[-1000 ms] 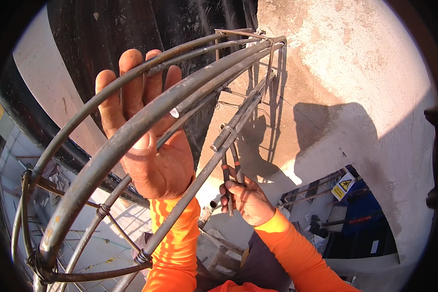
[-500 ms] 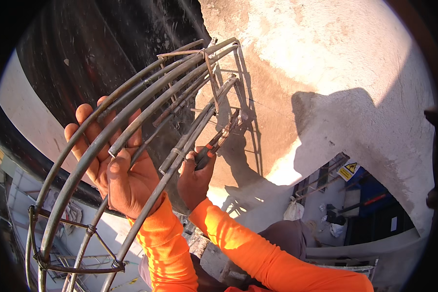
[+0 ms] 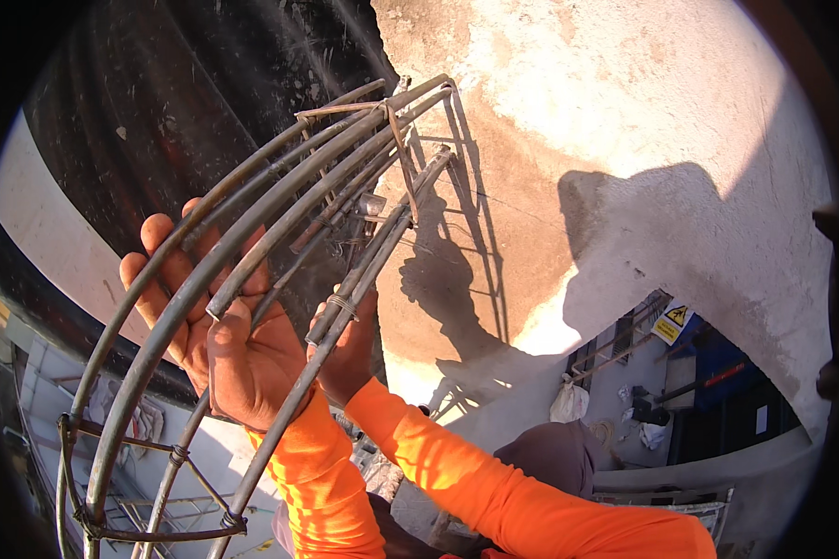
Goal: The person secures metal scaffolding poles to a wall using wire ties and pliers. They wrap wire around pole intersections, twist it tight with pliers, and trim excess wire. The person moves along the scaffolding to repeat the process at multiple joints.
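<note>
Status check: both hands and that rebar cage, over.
Left hand open, palm against the rebar cage bars. Right hand closed behind one bar, beside a wire tie. Concrete wall behind; nothing blocking.

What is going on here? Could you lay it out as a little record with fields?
Setting: outdoors in sunlight, high up beside a rough concrete wall
Main thing: a cage of long steel bars held by cross ties
Left hand: palm open, pressed against the bars, fingers spread behind them
Right hand: behind a bar, at a wire tie; grip unclear
Clothing: orange sleeves
Shadow: cage and person cast on the wall
Far below: yellow warning sign
</note>
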The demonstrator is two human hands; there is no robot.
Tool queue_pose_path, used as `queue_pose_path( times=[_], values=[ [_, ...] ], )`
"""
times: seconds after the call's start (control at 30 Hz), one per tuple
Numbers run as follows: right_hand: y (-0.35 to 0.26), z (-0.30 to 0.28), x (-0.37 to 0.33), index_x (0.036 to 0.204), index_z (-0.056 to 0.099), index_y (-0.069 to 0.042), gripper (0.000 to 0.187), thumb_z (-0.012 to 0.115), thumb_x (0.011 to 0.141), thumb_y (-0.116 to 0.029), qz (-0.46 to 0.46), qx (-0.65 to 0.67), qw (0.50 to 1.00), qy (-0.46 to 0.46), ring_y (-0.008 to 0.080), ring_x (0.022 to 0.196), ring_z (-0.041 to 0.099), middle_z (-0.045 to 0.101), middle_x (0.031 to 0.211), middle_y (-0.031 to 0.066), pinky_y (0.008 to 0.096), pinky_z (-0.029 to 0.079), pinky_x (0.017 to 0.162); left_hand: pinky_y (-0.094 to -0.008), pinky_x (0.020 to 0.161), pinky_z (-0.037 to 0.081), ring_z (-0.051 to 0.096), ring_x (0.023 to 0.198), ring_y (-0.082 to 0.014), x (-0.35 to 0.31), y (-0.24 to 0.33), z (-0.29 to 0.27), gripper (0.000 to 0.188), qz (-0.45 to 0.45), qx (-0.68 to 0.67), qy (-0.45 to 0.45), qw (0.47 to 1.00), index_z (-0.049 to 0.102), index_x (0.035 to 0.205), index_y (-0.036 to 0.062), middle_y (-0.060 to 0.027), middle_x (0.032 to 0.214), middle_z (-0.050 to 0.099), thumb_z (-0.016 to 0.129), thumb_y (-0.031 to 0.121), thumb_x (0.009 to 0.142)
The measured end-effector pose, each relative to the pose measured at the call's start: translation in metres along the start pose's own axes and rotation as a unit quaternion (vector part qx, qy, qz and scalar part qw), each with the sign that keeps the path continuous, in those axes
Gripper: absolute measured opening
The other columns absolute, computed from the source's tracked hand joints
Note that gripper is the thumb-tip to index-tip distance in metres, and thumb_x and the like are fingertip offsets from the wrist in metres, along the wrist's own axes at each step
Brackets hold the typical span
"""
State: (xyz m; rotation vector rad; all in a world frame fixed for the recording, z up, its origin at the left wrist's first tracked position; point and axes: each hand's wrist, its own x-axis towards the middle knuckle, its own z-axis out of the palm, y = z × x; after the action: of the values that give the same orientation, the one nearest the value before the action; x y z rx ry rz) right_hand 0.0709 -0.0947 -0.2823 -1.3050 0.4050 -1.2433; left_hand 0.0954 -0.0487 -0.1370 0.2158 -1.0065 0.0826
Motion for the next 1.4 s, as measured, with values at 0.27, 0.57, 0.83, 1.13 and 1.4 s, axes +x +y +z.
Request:
queue_pose_path(
  times=[0.27,0.57,0.83,1.13,1.4],
  values=[
    [-0.009,-0.003,0.008,0.129,0.036,0.001,0.033,0.056,0.102,-0.002,-0.045,-0.013,0.998,0.031,0.0198,0.101,0.051,0.047,0.113,0.0146,0.0331,0.047,0.096,-0.0677,0.12,0.04,0.038,0.152,-0.046,0.001,0.0,-0.003,0.074,-0.004,-0.01,-0.003,1.0,0.045,0.159,0.0119,-0.0204,0.167,0.039,0.051,-0.016,0.091],
    [-0.005,-0.005,0.023,0.129,0.034,0.005,0.042,0.062,0.098,-0.002,-0.062,-0.05,0.996,-0.04,0.0278,0.106,0.057,0.049,0.12,0.0221,0.0335,0.049,0.094,-0.0692,0.119,0.04,0.039,0.151,-0.0474,0.003,-0.002,-0.002,0.079,0.004,-0.003,-0.014,1.0,0.045,0.159,0.012,-0.0209,0.166,0.039,0.049,-0.018,0.086],
    [0.002,-0.002,0.034,0.135,0.033,0.006,0.047,0.059,0.096,0.001,-0.038,-0.061,0.997,0.039,0.0265,0.109,0.054,0.047,0.121,0.0214,0.0373,0.051,0.093,-0.0697,0.116,0.043,0.04,0.15,-0.0495,0.007,-0.006,-0.003,0.082,0.025,-0.011,-0.011,1.0,0.044,0.159,0.0101,-0.0232,0.165,0.039,0.046,-0.018,0.081],
    [0.001,-0.001,0.028,0.136,0.031,0.006,0.051,0.061,0.095,-0.001,0.007,0.038,0.999,0.023,0.0259,0.115,0.051,0.042,0.124,0.0203,0.0396,0.053,0.093,-0.068,0.114,0.047,0.042,0.148,-0.0501,0.008,-0.008,-0.001,0.081,0.03,0.016,0.0,0.999,0.045,0.158,0.0097,-0.0243,0.164,0.039,0.051,-0.015,0.082],
    [0.005,-0.001,0.024,0.131,0.034,0.003,0.045,0.063,0.095,0.002,-0.039,0.014,0.994,0.1,0.0328,0.102,0.062,0.053,0.117,0.0263,0.0398,0.053,0.09,-0.0657,0.113,0.049,0.044,0.148,-0.0485,0.008,-0.009,0.001,0.08,0.034,0.028,0.012,0.999,0.046,0.158,0.0109,-0.0232,0.163,0.042,0.052,-0.014,0.082]
  ],
)
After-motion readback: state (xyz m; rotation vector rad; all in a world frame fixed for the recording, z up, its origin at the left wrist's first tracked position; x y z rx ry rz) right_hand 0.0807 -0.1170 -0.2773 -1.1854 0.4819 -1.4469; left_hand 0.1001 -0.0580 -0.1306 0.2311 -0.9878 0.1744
